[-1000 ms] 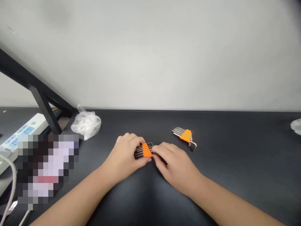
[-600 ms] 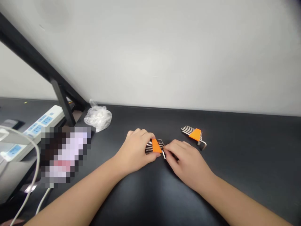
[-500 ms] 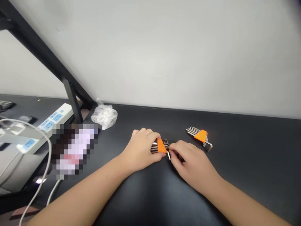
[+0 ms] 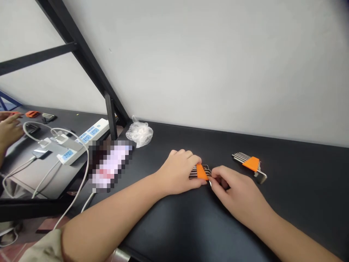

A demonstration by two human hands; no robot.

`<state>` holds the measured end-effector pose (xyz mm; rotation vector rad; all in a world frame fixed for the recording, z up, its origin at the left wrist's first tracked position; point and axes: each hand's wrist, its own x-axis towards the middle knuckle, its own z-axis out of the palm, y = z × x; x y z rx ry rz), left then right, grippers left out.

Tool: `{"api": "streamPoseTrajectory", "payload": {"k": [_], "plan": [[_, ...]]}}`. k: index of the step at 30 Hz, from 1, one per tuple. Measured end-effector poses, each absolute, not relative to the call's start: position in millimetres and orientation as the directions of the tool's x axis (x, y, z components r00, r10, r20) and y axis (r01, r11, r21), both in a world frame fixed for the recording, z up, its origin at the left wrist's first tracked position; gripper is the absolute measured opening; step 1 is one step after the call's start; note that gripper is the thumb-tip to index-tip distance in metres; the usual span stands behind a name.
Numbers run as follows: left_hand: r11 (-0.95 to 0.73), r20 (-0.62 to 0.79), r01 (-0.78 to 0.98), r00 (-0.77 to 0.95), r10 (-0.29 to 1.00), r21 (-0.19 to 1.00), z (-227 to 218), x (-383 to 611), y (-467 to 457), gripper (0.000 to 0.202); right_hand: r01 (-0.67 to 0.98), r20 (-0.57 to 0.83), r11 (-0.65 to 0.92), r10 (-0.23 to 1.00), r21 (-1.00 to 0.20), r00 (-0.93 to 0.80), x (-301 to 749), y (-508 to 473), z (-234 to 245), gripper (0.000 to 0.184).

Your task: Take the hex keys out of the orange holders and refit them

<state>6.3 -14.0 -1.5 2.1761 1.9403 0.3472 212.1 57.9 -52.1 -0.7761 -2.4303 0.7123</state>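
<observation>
Nearest, our right hand (image 4: 236,194) pinches one hex key (image 4: 210,183), only partly drawn from the key set (image 4: 200,171). Our left hand (image 4: 178,174) clamps that set on the table (image 4: 300,189). Beyond, a second set (image 4: 250,164) lies untouched.

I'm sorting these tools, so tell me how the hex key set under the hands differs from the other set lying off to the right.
The held hex key set is pinned by the left hand, while the right hand pinches one small key; the loose hex key set lies untouched. The held set is mostly covered; the loose one shows its full fan of keys. Both have orange holders and lie on the black table.
</observation>
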Motion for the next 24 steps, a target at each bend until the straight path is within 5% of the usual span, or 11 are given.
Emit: {"api": "streamPoseTrajectory", "payload": {"k": [13, 24], "plan": [[-0.100, 0.040, 0.931, 0.092, 0.995, 0.352, -1.7, 5.6, -16.8, 0.055, 0.333, 0.272, 0.668, 0.632, -0.666, -0.726, 213.1, 57.6, -49.4, 0.009], [-0.113, 0.077, 0.935, 0.092, 0.993, 0.336, -3.2, 8.9, -18.7, 0.042, 0.304, 0.285, 0.639, 0.650, -0.706, -0.705, 213.7, 57.9, -44.2, 0.013]]}}
